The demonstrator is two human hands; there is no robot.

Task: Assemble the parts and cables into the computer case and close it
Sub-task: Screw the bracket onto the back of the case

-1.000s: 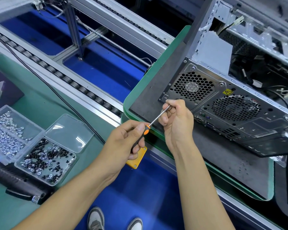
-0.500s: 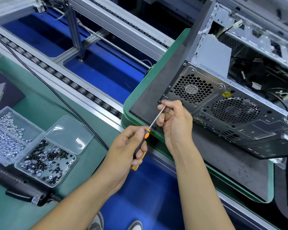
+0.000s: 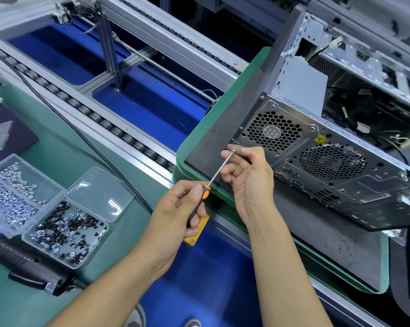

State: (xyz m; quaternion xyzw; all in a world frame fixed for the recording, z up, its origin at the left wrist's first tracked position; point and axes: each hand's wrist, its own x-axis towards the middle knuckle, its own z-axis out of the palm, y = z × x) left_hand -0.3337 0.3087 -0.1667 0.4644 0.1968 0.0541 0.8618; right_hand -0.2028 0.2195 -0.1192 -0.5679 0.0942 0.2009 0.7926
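Observation:
An open computer case (image 3: 340, 166) lies on its side on a grey mat (image 3: 218, 128), rear panel facing me, cables visible inside at the upper right. My left hand (image 3: 178, 208) grips the black-and-orange handle of a screwdriver (image 3: 219, 169). The shaft slants up to the right and carries a small screw (image 3: 234, 150) on its tip, just short of the rear panel's lower left corner. My right hand (image 3: 248, 175) pinches the shaft near the tip, fingers curled against the case.
A clear divided box holds silver screws (image 3: 8, 199) and black screws (image 3: 67, 230) on the green bench at left, its lid (image 3: 100, 194) open. A black power tool (image 3: 27, 267) lies below it. Roller conveyor rails (image 3: 119, 135) run diagonally behind. The case sits on a green pallet (image 3: 223, 90).
The screwdriver tip with its screw has moved up and left toward the rear panel's corner. My right-hand fingers have loosened around the shaft, so the tip now shows.

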